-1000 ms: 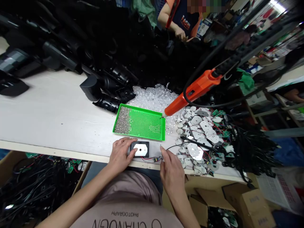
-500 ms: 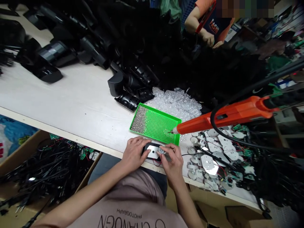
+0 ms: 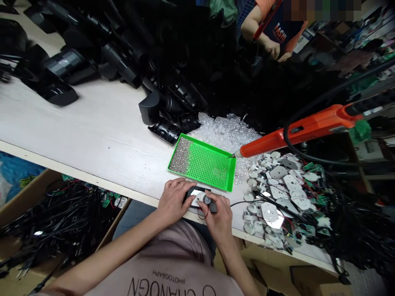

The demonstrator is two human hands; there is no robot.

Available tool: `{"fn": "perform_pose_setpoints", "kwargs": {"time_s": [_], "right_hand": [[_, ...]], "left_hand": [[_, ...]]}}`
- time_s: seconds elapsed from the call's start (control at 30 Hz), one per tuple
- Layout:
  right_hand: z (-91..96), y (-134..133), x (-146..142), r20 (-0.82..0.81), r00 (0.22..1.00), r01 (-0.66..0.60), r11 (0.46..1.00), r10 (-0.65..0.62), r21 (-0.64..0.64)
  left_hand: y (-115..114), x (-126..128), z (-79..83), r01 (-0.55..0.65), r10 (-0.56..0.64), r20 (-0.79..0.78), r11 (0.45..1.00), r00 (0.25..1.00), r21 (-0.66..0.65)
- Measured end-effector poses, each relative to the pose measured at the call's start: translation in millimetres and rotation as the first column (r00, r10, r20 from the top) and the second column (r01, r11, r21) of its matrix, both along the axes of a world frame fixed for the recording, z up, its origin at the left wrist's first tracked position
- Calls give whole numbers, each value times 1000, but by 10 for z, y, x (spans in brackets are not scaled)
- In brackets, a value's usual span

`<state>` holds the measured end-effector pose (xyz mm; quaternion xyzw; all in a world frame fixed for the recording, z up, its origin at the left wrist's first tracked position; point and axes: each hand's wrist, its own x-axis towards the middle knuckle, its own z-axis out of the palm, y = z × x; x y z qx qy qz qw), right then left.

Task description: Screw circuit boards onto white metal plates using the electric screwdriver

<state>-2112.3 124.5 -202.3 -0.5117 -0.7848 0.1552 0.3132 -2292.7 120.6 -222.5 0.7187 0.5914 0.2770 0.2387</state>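
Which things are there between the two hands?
In the head view, a black case, its white plate and a small round part are between left hand and right hand.

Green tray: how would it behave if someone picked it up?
The tray would probably keep its shape, as its walls stand straight. It may feel heavier at the left end, where small metal pieces are heaped. Tilted, those loose pieces could slide.

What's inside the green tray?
Small metal screws are heaped at the left end of the green tray, covering its perforated base there. Elsewhere the base shows; pale specks near the right end are too small to identify.
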Motion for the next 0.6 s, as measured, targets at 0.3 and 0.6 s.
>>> {"fn": "perform_pose_setpoints", "kwargs": {"time_s": [0.3,0.6], "right_hand": [[110,58,-59,199,968,-183,974,155,132],[37,147,-38,199,959,-222,972,204,75]], "left_hand": [[-9,36,-2,16,-6,-116,997,993,77],[-9,34,-39,11,-1,-133,997,991,79]]}}
